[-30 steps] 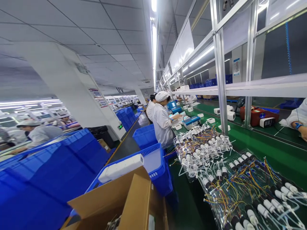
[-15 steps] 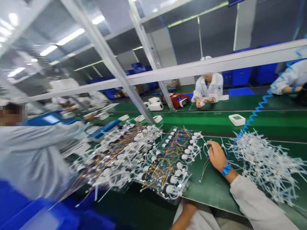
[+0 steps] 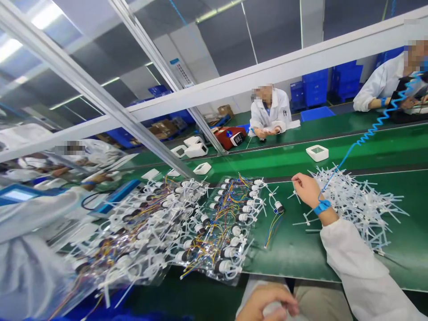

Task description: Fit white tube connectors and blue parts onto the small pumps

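My right hand (image 3: 306, 189) is over the green bench at the left edge of a pile of white T-shaped tube pieces (image 3: 357, 205). Its fingers are curled inward; what they hold, if anything, is hidden. Left of it lies a small black-and-white motor part (image 3: 278, 207) with clear tubing and yellow and blue wires. Low in front of my lap, my left hand (image 3: 267, 301) hangs with loosely bent fingers apart, holding nothing. Several similar motor parts (image 3: 229, 252) lie in rows on clear plastic bags, left of the single one.
A green conveyor belt (image 3: 261, 162) runs behind the bench, carrying a white housing (image 3: 317, 153). A coiled blue cord (image 3: 377, 122) extends to my right wristband. Metal frame bars (image 3: 147, 140) cross the view. Co-workers sit across and at left, near a blue-framed device (image 3: 115, 196).
My right hand has moved off the single motor part toward the tube pile, and the part lies on the bench. My left hand has come further into view. The camera view has shifted.
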Tool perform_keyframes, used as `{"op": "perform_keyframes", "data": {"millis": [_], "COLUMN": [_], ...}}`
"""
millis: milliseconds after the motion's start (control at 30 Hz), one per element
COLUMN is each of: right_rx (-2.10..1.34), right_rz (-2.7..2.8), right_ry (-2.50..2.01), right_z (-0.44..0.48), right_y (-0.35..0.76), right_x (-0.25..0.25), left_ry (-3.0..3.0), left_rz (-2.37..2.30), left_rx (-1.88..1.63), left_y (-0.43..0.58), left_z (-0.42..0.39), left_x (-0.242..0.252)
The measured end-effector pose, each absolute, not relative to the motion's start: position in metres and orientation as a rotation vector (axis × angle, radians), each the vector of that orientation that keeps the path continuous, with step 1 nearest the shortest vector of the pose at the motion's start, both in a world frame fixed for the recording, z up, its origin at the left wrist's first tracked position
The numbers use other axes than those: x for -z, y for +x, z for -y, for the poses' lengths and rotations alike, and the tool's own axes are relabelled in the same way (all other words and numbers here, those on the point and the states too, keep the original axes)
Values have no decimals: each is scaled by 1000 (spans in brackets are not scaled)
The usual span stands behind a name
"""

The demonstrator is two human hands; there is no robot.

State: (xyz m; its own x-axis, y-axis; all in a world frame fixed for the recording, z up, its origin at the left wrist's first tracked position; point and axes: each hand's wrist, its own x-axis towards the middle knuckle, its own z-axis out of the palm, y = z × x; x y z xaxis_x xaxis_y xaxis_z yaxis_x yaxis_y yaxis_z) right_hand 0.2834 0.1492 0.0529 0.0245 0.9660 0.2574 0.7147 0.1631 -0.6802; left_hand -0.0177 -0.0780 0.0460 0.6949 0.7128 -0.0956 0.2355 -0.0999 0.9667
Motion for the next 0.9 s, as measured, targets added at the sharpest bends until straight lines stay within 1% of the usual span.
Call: {"op": "perform_keyframes", "data": {"millis": [33, 100, 133, 200, 333, 400, 500, 733, 900], "right_rx": [-457, -475, -487, -497, -518, -534, -558, -679, -693], "right_rz": [1793, 1852, 1868, 1901, 1926, 1911, 1866, 1598, 1545], "right_ry": [-1652, -1696, -1705, -1727, -1740, -1727, -1705, -1566, -1541], "right_z": [-150, -149, -148, -147, -149, -151, -154, -150, -148], "right_y": [284, 283, 282, 279, 279, 282, 287, 288, 288], "right_x": [-50, -44, -40, -33, -26, -28, -34, -43, -43], "left_ry": [1704, 1753, 1788, 1917, 2188, 2243, 2241, 1999, 1794], "left_rz": [-814, -931, -1002, -1103, -1286, -1361, -1354, -1262, -1310], "left_rx": [-624, -902, -1007, -1107, -1036, -985, -952, -1196, -1193], "left_y": [-8, 15, 26, 45, 64, 64, 60, 58, 56], "left_z": [70, 51, 40, 19, -12, -19, -20, -17, -17], "left_x": [-58, -68, -67, -56, -25, -10, 4, -1, 0]}}
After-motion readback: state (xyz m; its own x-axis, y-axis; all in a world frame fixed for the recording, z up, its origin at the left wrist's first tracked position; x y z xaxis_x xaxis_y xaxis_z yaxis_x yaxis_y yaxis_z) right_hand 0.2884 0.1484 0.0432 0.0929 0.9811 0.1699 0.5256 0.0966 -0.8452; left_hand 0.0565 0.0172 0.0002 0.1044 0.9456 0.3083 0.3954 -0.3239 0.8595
